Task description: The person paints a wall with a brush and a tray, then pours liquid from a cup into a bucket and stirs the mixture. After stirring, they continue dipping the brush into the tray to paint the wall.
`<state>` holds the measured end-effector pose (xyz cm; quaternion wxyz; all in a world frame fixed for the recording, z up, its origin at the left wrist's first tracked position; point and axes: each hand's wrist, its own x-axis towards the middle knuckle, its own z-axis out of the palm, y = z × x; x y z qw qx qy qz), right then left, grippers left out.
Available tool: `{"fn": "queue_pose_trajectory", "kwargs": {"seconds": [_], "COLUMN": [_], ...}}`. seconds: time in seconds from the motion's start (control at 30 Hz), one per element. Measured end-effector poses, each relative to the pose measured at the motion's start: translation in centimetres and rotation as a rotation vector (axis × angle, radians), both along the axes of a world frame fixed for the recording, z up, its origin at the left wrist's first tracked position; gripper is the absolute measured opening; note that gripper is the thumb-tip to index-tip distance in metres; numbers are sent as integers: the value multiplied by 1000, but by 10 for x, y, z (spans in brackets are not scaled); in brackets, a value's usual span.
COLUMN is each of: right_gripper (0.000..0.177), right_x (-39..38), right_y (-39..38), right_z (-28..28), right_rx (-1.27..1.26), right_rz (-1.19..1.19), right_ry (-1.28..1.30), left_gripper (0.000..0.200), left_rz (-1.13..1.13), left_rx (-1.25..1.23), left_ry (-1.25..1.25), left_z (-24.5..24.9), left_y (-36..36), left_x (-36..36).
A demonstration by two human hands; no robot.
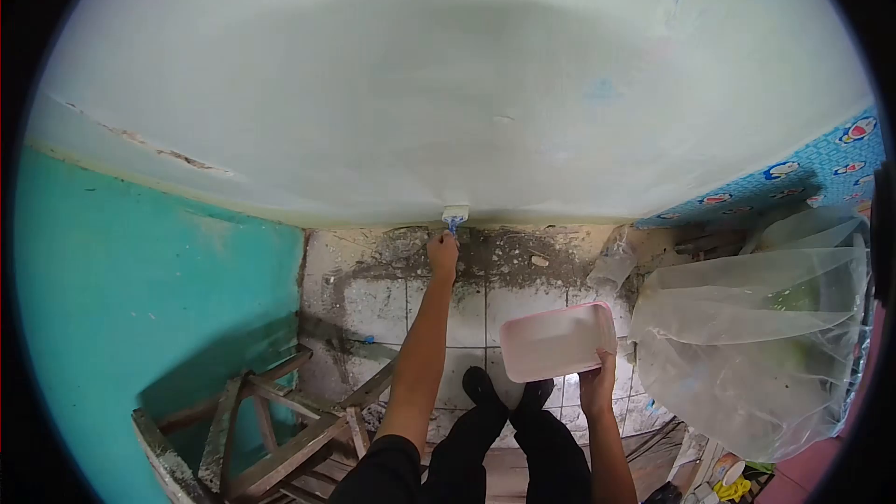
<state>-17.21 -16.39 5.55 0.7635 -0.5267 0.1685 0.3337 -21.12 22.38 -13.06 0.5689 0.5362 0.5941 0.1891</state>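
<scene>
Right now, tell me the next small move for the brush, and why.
Probably sweep the brush sideways along the bottom edge of the wall. The left hand holds its bristles right at the seam above the stained floor tiles, and the right hand holds the pink container close by, ready for a reload.

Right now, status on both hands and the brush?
Left hand shut on brush, bristles at bottom edge of wall. Right hand holds pink-rimmed tub. Wooden frame lower left, plastic sheet right, both apart from brush.
</scene>
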Motion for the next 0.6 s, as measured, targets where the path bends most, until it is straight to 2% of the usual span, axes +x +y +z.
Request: {"fn": "queue_pose_trajectory", "kwargs": {"seconds": [0.1, 0.2, 0.3, 0.47, 0.53, 0.6], "right_gripper": [57, 57, 57, 55, 55, 55], "right_x": [-2, -3, -5, -11, -13, -14], "right_y": [0, 0, -1, -8, -10, -12], "right_z": [24, 53, 83, 108, 112, 110], "right_rx": [15, 42, 79, 83, 100, 88], "right_rz": [17, 51, 56, 76, 83, 81], "right_ry": [24, 13, 11, 3, 3, 6], "left_gripper": [40, 37, 32, 31, 31, 31], "left_rz": [111, 107, 97, 111, 134, 178], "left_rx": [58, 162, 171, 323, 424, 535], "left_ry": [-161, -214, -350, -449, -483, -541], "left_z": [77, 165, 289, 427, 462, 474], "left_y": [-12, -19, -36, -54, -60, -60], "left_x": [4, 4, 2, -9, -10, -5]}}
